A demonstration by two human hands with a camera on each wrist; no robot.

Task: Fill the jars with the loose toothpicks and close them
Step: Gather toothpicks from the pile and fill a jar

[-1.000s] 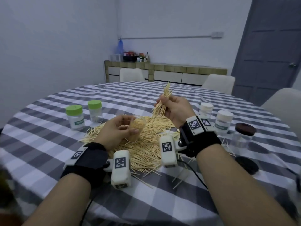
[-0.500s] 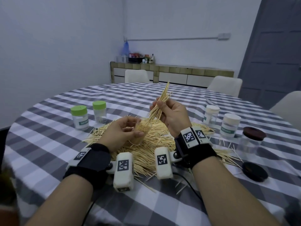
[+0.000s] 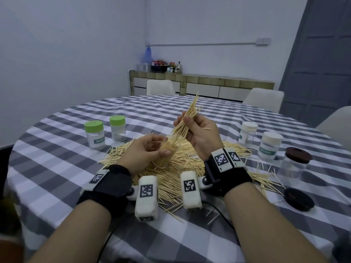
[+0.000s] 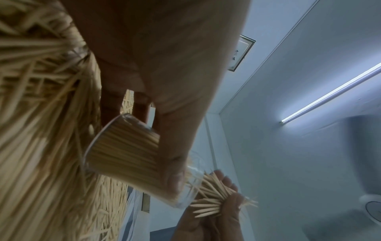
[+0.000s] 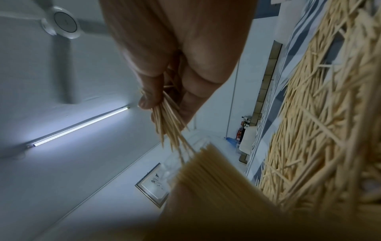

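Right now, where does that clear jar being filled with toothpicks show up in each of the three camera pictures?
Head: clear jar just left of centre, gripped by the left hand, tilted over the pile.
Left wrist: centre, seen from its side, packed with toothpicks.
Right wrist: lower centre, blurred and close.
Shared landmark: the bundle of toothpicks pinched by the right hand, its tips at the jar's mouth.

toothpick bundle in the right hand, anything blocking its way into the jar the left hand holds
Nothing visible does. The bundle in the right hand points straight at the uncapped jar held tilted by the left hand; its lower tips already reach the open mouth.
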